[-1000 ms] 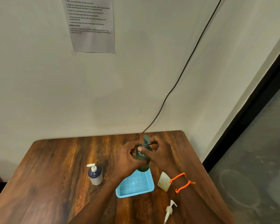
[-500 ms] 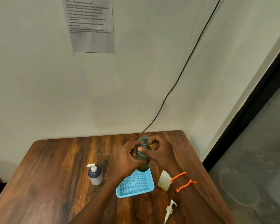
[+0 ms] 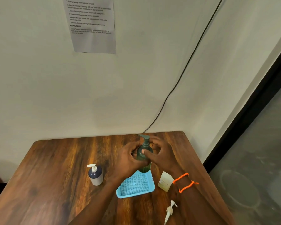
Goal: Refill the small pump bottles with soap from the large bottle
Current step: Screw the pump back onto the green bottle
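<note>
Soft, even, rather dim indoor light with a greenish cast. Faint sheen on the worktop (image 3: 58, 168) left of the fingers; shadows are weak. The wall notice (image 3: 92, 25) is blurred, and wide-angle distortion bends the edges.

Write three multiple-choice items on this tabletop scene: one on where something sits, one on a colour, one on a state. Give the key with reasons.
1. Where does the green pump bottle stand?
A. at the far end of the blue tray
B. beside the navy pump bottle
C. off the wooden table

2. What colour are the bands on the right wrist?
A. white
B. orange
C. blue

3. What state is the loose white pump head in?
A. screwed onto the green bottle
B. held in the left hand
C. lying on the table, apart from any bottle

Key: A, the bottle's base meets the tray's far end, with the left hand and right hand around it; B, the wrist bands are orange; C, the pump head lies alone near the table's near edge.
</note>
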